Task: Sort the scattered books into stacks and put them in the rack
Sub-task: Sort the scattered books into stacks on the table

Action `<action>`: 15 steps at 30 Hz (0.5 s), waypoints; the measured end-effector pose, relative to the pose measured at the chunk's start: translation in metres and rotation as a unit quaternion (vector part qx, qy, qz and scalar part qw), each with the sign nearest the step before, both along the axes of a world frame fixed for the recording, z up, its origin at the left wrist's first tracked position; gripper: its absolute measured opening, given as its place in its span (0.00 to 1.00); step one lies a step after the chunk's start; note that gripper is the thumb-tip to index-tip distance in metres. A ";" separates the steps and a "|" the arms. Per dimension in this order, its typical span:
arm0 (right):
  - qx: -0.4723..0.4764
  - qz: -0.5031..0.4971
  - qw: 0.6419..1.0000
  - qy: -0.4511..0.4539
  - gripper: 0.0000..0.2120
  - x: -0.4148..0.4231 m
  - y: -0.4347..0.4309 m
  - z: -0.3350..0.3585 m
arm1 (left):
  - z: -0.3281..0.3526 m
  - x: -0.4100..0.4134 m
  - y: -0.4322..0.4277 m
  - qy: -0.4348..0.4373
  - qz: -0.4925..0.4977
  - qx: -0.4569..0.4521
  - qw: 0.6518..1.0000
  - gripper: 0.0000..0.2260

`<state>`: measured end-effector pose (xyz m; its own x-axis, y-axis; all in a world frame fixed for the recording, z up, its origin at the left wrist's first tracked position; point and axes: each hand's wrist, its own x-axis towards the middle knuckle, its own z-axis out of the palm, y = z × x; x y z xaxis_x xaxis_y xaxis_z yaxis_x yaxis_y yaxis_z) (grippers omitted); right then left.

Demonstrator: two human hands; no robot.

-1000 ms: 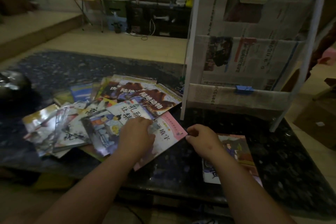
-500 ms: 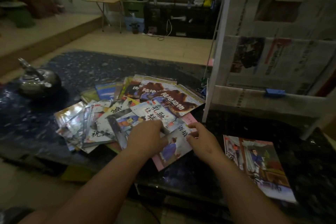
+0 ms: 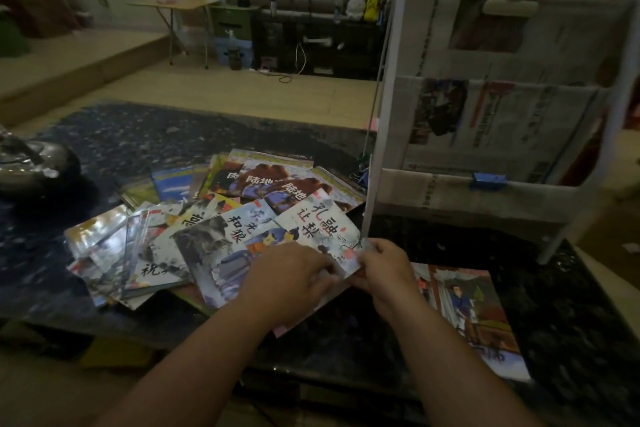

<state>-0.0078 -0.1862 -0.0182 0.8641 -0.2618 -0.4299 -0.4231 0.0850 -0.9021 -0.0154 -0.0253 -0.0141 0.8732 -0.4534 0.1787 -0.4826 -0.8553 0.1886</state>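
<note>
Gripping the near edge of a white-covered book point(image 3: 320, 224), the left hand point(image 3: 291, 274) and right hand point(image 3: 384, 267) both have their fingers curled onto it, one at each side. This book lies on top of the right end of a scattered pile of books point(image 3: 194, 246), which overlap at all angles on the dark speckled tabletop point(image 3: 138, 135). A single book point(image 3: 465, 312) lies flat apart from the pile, to the right of the right forearm. The rack point(image 3: 386, 107), a white frame lined with newspaper point(image 3: 512, 114), stands on the tabletop behind the hands; its near left post comes down just beside the held book's right edge, close to the right hand. A blue clip point(image 3: 488, 180) pins the paper on the lowest rail. At the far left sits a metal kettle point(image 3: 31, 166), well apart from the pile.
</note>
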 end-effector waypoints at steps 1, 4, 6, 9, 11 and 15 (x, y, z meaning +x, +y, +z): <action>-0.036 0.002 0.999 -0.011 0.07 0.000 -0.004 0.000 | -0.002 0.002 0.001 -0.004 0.014 -0.017 1.000 0.15; -0.129 0.007 0.991 -0.046 0.08 0.001 -0.016 0.002 | -0.006 0.012 0.007 -0.029 0.113 -0.057 0.992 0.14; -0.153 0.015 0.987 -0.055 0.07 0.000 -0.023 0.006 | -0.005 0.018 0.011 -0.023 0.181 -0.107 0.977 0.10; -0.191 0.018 0.979 -0.064 0.09 -0.002 -0.038 0.010 | 0.002 0.018 0.006 0.059 0.244 -0.219 0.943 0.07; -0.217 0.007 0.974 -0.064 0.09 -0.002 -0.049 0.009 | 0.004 0.016 0.000 0.127 0.249 -0.276 0.920 0.05; -0.188 -0.064 0.978 -0.055 0.17 -0.010 -0.071 0.014 | 0.002 0.009 -0.018 0.219 0.265 -0.442 0.829 0.06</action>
